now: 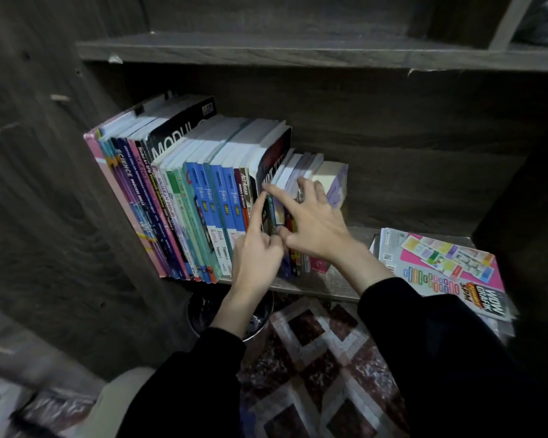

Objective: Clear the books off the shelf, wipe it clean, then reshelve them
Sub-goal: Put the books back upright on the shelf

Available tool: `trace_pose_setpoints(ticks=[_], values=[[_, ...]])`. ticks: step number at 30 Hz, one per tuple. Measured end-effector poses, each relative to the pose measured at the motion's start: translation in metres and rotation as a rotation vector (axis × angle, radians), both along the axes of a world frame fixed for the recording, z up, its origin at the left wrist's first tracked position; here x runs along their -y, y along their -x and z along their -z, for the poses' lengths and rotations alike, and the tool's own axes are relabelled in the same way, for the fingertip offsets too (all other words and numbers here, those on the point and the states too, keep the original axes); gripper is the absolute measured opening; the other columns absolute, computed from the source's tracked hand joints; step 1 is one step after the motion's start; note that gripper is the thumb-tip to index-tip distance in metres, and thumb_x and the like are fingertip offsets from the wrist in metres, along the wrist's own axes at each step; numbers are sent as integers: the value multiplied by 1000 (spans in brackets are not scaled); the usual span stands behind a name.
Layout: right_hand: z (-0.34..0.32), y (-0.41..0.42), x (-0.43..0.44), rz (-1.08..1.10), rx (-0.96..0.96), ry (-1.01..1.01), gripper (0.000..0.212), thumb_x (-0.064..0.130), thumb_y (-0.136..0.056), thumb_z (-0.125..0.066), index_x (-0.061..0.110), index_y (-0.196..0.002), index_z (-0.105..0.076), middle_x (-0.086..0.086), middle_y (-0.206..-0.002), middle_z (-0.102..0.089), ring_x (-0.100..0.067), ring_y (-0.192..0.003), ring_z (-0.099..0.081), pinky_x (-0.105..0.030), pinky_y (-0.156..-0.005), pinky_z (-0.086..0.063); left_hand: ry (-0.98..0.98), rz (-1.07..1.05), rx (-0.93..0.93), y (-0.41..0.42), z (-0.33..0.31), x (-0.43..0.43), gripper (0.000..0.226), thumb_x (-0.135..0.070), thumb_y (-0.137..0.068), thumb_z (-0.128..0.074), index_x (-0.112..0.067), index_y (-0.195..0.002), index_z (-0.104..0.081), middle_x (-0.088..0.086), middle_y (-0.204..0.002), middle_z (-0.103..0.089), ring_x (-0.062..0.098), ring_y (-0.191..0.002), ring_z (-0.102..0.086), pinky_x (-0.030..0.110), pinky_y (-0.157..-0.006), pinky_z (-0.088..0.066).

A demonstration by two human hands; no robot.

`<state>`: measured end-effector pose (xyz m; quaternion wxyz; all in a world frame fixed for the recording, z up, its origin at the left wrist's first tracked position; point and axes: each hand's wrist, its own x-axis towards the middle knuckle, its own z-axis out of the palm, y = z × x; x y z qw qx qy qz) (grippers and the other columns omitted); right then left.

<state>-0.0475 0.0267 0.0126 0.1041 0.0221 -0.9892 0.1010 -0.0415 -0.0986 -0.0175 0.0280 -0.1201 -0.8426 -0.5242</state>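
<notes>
Books (203,200) stand shelved; right hand (310,226) splayed across them; left hand (257,251) pointing, grip unclear.

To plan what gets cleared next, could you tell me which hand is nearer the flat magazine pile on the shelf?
Right. The right hand is on the small upright books, left of the magazine pile; the left hand is farther left, beside it.
</notes>
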Motion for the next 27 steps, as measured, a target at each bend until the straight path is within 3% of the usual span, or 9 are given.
trace_pose_setpoints(ticks=[4, 9, 13, 16, 20, 22, 24, 27], values=[[0, -2, 0, 12, -21, 51, 76, 27, -82, -57, 47, -144, -18, -13, -153, -14, -39, -143, -12, -52, -100, -40, 220, 41, 84, 4, 2, 0, 77, -13, -92, -46, -42, -150, -4, 9, -63, -61, 18, -50, -51, 26, -43, -35], [-3, -9, -5, 6, -33, 81, 75, 23, -80, -56, 45, -142, -21, -11, -152, -15, -36, -142, -16, -52, -96, -42, 434, 3, -54, 4, -8, -3, 86, -11, -92, -47, -38, -150, 10, 3, -55, -49, 15, -46, -44, 25, -42, -27], [-8, -11, -6, -5, -12, 90, 75, 20, -82, -57, 45, -143, -22, -10, -153, -14, -32, -143, -16, -51, -97, -41, 533, -17, -61, 19, -10, -3, 85, -10, -89, -48, -38, -151, 4, 3, -61, -51, 19, -52, -48, 29, -49, -40], [-10, -13, -7, -11, 14, 100, 77, 18, -82, -57, 46, -144, -21, -8, -154, -13, -30, -143, -16, -51, -99, -39, 537, -60, -140, 8, -2, 4, 79, -12, -92, -46, -38, -151, 0, 2, -63, -52, 17, -52, -50, 29, -50, -38], [-11, -13, -9, -16, 43, 121, 79, 16, -83, -57, 49, -144, -20, -6, -156, -10, -30, -145, -14, -53, -105, -34, 363, -102, -312, -22, 27, 21, 52, -25, -96, -50, -21, -144, -31, 7, -108, -51, 23, -88, -57, 34, -69, -45], [-12, -12, -9, -20, 49, 123, 79, 16, -83, -58, 50, -144, -20, -7, -156, -11, -31, -145, -13, -53, -105, -34, 266, -70, -333, -19, 33, 21, 48, -30, -96, -54, -15, -138, -37, 11, -117, -51, 24, -95, -57, 32, -75, -44], [-12, -11, -7, -24, 56, 129, 79, 16, -82, -58, 49, -144, -21, -7, -156, -12, -31, -145, -14, -54, -105, -34, 234, -46, -268, -7, 27, 16, 49, -35, -98, -49, -22, -141, -30, 10, -108, -57, 19, -78, -58, 29, -72, -40], [-13, -11, -8, -22, 66, 140, 80, 15, -82, -58, 49, -144, -21, -8, -156, -12, -31, -145, -14, -56, -106, -33, 201, -3, -266, 3, 19, 9, 53, -27, -100, -47, -31, -147, -22, -1, -63, -48, 4, -45, -39, 24, -47, -37]])
